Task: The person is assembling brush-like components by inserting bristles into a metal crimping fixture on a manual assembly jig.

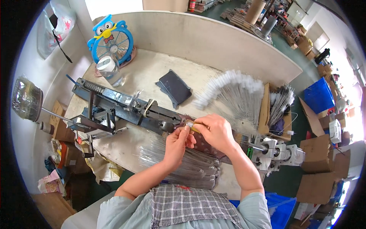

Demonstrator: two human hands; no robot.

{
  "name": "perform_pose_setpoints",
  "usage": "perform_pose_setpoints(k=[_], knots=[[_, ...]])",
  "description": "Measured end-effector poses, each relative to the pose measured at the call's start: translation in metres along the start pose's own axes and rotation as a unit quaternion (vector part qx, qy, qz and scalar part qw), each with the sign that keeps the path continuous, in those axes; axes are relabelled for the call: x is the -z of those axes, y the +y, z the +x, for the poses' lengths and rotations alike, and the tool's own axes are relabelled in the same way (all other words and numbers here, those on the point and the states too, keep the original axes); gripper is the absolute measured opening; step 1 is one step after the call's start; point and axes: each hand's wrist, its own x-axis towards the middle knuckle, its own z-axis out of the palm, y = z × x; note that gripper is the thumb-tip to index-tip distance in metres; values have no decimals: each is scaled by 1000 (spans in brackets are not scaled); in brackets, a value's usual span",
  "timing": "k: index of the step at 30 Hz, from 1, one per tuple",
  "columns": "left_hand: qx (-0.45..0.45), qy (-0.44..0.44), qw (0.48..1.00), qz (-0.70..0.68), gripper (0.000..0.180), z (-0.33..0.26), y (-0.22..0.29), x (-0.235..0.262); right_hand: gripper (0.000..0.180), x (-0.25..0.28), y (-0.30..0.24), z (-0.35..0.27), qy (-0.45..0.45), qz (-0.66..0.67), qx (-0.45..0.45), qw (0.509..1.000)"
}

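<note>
"Where were the two hands?"

"The left hand (pixel 177 147) and the right hand (pixel 214 129) met over the workbench (pixel 152 63), just beside the near end of a long dark metal fixture (pixel 127 109)."

"What did the right one hold?"

"A small yellow piece (pixel 195 129) with a pale end, pinched between thumb and fingers in a narrow grip. The piece sat between the two hands, above a dark reddish cloth (pixel 206 148)."

"And the left?"

"Its fingers were curled and its thumb was raised close to the pale end. Whether it gripped that end could not be made out, since the fingers hid the spot."

"What lay around them?"

"A thick bundle of thin wires (pixel 192 171) lay on the near side, just below the left hand. Beyond the right hand, more wires with white tufts (pixel 238 95) were spread out like a fan, beside a cardboard box (pixel 265 108)."

"Anything farther back?"

"A flat dark rectangular thing (pixel 175 86) lay behind the fixture. A blue fan (pixel 127 47) stood at the far left, with a clear jar (pixel 108 68) in front of it."
</note>
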Motion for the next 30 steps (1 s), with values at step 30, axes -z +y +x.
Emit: perform_pose_setpoints(k=[30], knots=[[-19,77,986,-145,6,1,-1,-23,22,-3,5,-29,159,-88,127,975]])
